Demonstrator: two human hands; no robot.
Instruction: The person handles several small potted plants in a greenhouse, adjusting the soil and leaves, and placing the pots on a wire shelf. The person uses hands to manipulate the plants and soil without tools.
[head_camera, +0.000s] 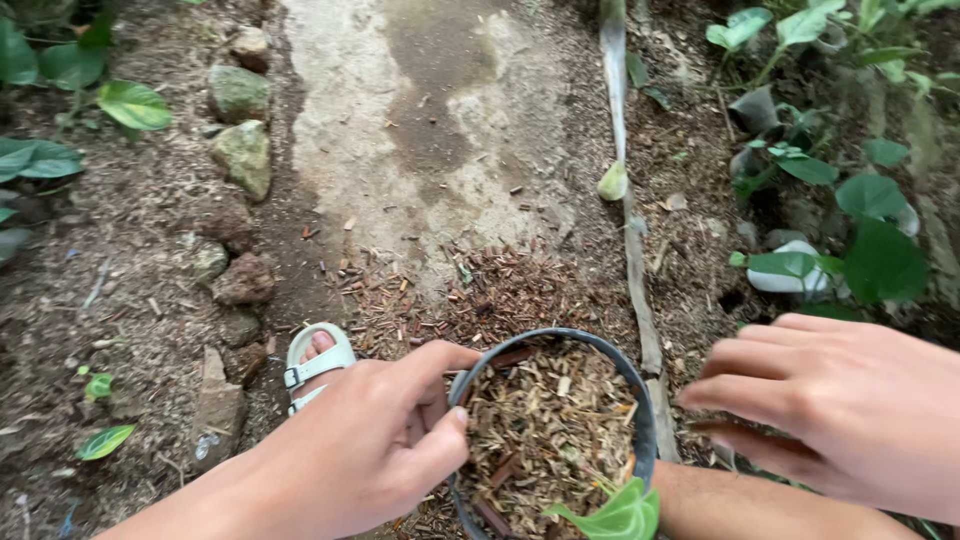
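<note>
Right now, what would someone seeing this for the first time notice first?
At the bottom centre, a round dark plastic pot filled with brown wood chips draws the eye, with the left hand pinching its rim and a small green leaf at its near edge. The right hand hovers open to the pot's right, apart from it. Past the pot, a pale sandal on a foot rests beside a patch of spilled chips on the ground.
</note>
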